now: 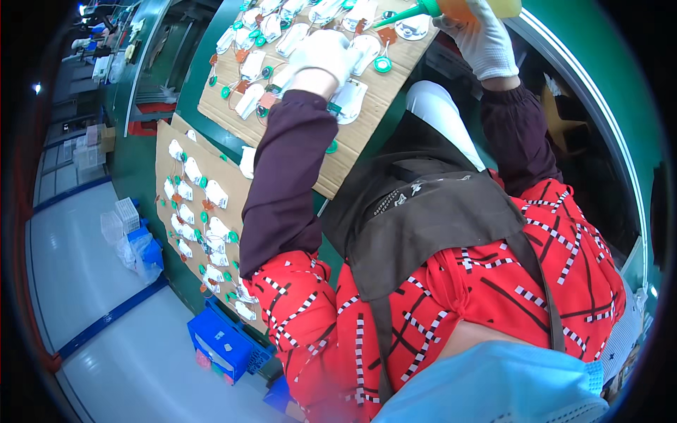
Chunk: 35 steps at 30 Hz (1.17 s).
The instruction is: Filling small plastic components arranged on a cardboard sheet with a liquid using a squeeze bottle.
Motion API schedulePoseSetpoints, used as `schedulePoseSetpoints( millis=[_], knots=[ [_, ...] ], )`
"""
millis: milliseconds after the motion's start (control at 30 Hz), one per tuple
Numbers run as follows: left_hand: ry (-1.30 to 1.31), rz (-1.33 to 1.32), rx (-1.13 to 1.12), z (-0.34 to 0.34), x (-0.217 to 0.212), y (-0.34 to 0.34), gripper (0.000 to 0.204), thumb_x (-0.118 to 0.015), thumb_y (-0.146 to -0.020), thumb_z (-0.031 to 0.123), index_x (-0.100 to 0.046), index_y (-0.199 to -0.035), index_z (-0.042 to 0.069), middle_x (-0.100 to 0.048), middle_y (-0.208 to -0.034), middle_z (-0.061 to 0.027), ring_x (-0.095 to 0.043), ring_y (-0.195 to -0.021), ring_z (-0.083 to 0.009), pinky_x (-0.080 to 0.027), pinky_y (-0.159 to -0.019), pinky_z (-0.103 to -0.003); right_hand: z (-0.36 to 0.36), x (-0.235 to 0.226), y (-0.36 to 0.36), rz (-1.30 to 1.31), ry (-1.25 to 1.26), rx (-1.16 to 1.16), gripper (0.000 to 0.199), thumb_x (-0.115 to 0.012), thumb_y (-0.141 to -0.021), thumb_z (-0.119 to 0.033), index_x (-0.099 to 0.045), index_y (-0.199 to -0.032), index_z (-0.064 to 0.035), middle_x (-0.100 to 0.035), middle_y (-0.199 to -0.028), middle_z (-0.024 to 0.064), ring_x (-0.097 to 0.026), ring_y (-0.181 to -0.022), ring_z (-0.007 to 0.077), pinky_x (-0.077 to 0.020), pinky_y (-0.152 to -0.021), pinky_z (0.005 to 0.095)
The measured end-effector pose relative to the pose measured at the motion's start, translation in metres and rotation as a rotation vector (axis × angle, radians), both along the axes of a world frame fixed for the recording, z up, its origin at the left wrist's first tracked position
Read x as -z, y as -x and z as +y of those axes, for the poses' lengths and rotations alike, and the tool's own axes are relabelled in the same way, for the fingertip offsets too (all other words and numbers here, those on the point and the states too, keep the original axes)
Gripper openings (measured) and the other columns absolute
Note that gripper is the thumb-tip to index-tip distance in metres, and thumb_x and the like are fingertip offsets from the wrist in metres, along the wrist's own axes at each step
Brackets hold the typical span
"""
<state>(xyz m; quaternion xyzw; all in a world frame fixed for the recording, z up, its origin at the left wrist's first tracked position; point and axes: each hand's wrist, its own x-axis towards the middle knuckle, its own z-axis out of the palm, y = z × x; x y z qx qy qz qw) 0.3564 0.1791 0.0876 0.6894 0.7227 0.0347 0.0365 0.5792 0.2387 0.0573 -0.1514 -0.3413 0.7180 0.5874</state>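
Note:
In a white glove, my right hand [486, 46] is closed round a squeeze bottle [506, 7] of amber liquid at the top right. The bottle's green pointed nozzle [412, 13] aims left over the edge of a cardboard sheet [381, 95]. My left hand [321, 55], also gloved, is low over that sheet among small white plastic housings [350, 101]. Its fingers are mostly hidden behind the hand, so whether it grips a part I cannot tell. Wires join the housings to round green discs [383, 64] and reddish-brown pieces [269, 99].
A second cardboard sheet [236, 185] with more wired housings lies to the left on the green tabletop [144, 158]. Blue bins [224, 340] stand below its near edge. Clear plastic trays [125, 213] sit on the floor farther left. My dark apron [430, 243] covers my lap.

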Motion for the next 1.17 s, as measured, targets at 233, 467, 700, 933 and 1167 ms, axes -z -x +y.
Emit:
schedulePoseSetpoints(
  millis=[233, 467, 700, 933, 1167],
  knots=[
    [0.153, 0.080, -0.084, 0.013, 0.021, 0.000, 0.028, -0.058, -0.074, 0.033, -0.069, -0.093, 0.016, -0.067, -0.092, -0.0095, -0.062, -0.091, -0.0247, -0.047, -0.082, -0.036, -0.012, 0.006, -0.007, -0.048, -0.023, 0.059, 0.043, -0.065, -0.083, -0.023, -0.048, -0.119, -0.0061, -0.060, -0.109, 0.0074, -0.060, -0.095, 0.0193, -0.0520, -0.070, 0.0324],
    [-0.036, -0.012, 0.016, 0.023, 0.053, 0.031, 0.028, -0.061, -0.074, 0.026, -0.061, -0.093, 0.005, -0.062, -0.076, -0.0112, -0.060, -0.083, -0.0257, -0.048, -0.075, -0.034, -0.009, 0.022, 0.013, -0.154, -0.063, 0.052, 0.042, -0.070, -0.079, -0.019, -0.052, -0.115, -0.0051, -0.061, -0.102, 0.0047, -0.060, -0.090, 0.0155, -0.0508, -0.072, 0.0309],
    [-0.091, -0.364, 0.054, 0.031, 0.087, 0.059, 0.040, -0.063, -0.068, 0.002, -0.041, -0.101, -0.005, -0.060, -0.070, -0.0067, -0.057, -0.057, -0.0107, -0.047, -0.053, -0.022, -0.003, 0.024, 0.040, -0.286, -0.070, -0.029, 0.036, -0.074, -0.074, -0.004, -0.059, -0.106, 0.0010, -0.065, -0.099, 0.0067, -0.062, -0.087, 0.0133, -0.0501, -0.078, 0.0270],
    [-0.096, -0.345, 0.063, 0.030, 0.081, 0.049, 0.048, -0.063, -0.069, 0.005, -0.041, -0.109, -0.007, -0.063, -0.075, -0.0087, -0.059, -0.060, -0.0112, -0.049, -0.056, -0.023, 0.006, 0.029, 0.053, -0.239, -0.248, -0.067, 0.049, -0.076, -0.069, 0.000, -0.054, -0.113, 0.0014, -0.063, -0.101, 0.0066, -0.061, -0.089, 0.0133, -0.0511, -0.080, 0.0281],
    [0.109, -0.272, 0.010, 0.035, 0.075, 0.051, 0.058, -0.062, -0.070, 0.008, -0.039, -0.121, -0.007, -0.065, -0.075, -0.0092, -0.061, -0.062, -0.0128, -0.051, -0.059, -0.025, 0.005, 0.028, 0.059, -0.204, -0.276, -0.078, 0.056, -0.077, -0.068, -0.001, -0.051, -0.117, 0.0008, -0.062, -0.103, 0.0071, -0.060, -0.092, 0.0136, -0.0513, -0.081, 0.0295]
  ],
)
